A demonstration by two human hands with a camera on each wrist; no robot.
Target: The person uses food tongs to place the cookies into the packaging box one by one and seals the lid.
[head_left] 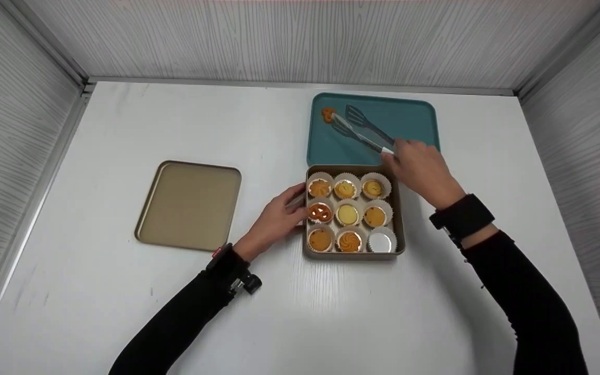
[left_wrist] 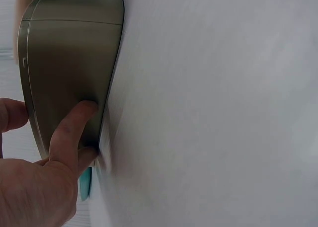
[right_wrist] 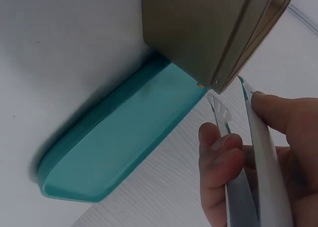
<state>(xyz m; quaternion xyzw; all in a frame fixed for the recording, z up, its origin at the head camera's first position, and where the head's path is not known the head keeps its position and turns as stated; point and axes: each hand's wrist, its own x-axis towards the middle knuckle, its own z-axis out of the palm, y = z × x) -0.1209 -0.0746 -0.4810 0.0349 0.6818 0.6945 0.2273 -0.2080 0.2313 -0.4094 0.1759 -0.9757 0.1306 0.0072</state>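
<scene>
My right hand (head_left: 425, 169) grips a pair of tongs (right_wrist: 269, 177) with slotted ends over the teal tray (head_left: 409, 117). Their two arms are spread apart, and one tip is beside a small brown pretzel-shaped cookie (head_left: 327, 114) at the tray's far left. Against the left wall of a square gold tin (head_left: 354, 256) rest the fingers of my left hand (head_left: 274, 221), also seen in the left wrist view. Inside the tin stand rows of white paper cups, several with cookies, among them a pretzel-shaped one (head_left: 320, 212). The front right cup (head_left: 382, 240) shows only a shiny bottom.
A square gold lid (head_left: 188, 205) lies on the white table (head_left: 279, 323), left of the tin. The teal tray sits directly behind the tin, nearly touching it. Grey wood-grain panels (head_left: 289, 41) stand along the back and both sides.
</scene>
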